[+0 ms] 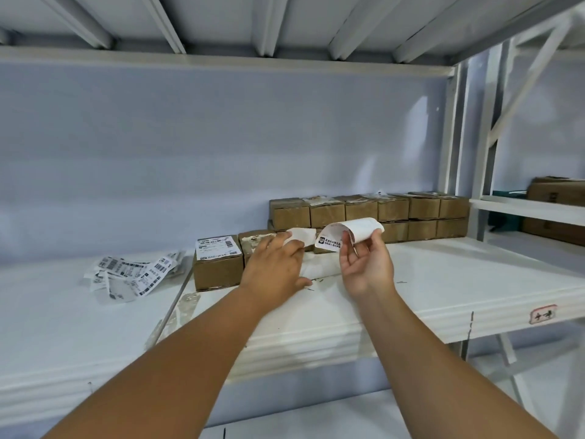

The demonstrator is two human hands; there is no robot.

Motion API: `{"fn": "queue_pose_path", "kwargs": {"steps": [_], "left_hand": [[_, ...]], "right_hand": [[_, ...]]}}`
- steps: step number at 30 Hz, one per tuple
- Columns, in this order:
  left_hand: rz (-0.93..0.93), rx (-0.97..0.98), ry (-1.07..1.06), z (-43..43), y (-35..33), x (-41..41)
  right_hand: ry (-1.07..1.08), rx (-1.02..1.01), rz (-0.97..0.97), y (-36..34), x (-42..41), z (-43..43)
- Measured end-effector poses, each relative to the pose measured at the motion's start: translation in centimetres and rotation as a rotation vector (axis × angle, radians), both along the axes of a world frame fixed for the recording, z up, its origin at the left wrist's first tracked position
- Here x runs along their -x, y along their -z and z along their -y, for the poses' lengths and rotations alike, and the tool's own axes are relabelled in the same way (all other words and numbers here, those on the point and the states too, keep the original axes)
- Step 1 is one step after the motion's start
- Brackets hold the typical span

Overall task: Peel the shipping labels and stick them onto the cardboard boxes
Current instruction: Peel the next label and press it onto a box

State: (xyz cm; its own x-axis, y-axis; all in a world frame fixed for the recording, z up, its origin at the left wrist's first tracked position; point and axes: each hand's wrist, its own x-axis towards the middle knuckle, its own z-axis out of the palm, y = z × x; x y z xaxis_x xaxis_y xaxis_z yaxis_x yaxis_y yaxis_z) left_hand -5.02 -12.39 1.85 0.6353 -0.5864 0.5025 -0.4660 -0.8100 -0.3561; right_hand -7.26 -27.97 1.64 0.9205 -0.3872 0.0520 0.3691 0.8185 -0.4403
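Right hand (367,264): palm turned up, thumb and fingertips pinching the edge of a curled white label (346,231), the other fingers loose. The label arches up and over to the left, with print showing at its lower end.

Left hand (275,267): palm down, fingers stretched nearly flat, thumb out to the side, gripping nothing. Its fingertips lie against a white paper flap (300,235) on top of a plain box (254,240). From here I cannot tell whether the flap is the label's backing or a separate scrap.

Just left of that box stands a labelled box (218,270), close beside it. Behind the hands, against the wall, is a double row of boxes (370,213). Farther left on the shelf (443,274) lies a loose pile of barcode strips (133,274).

Judgement: the peel is in hand and the sticking is not yet done.

To do it well:
- Pinch only the very edge, so little glue meets skin.
- Pull low and slowly, so the paper neither tears nor rolls onto itself.
- Let the flat left hand pin the box.
- Set one edge down first, square to the box top, then smooth across with flat fingers to push out bubbles.

Main risk: the curl folding glue to glue.
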Motion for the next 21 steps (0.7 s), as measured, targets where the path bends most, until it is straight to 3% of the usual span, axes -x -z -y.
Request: {"fn": "queue_pose_path", "kwargs": {"steps": [7, 11, 16, 21], "left_hand": [[0.003, 0.036, 0.044, 3.3, 1.0, -1.5], [0.007, 0.244, 0.094, 2.9, 0.8, -1.3], [-0.126, 0.865, 0.164, -0.3, -1.0, 0.1], [-0.194, 1.383, 0.059, -5.2, -2.2, 1.7]], "right_hand": [[-0.041, -0.001, 0.018, -0.1, 0.0, -0.2], [-0.048, 0.006, 0.033, -0.1, 0.1, -0.2], [-0.072, 0.019, 0.044, -0.3, 0.3, -0.2], [-0.117, 0.108, 0.014, -0.7, 0.5, -1.9]]}}
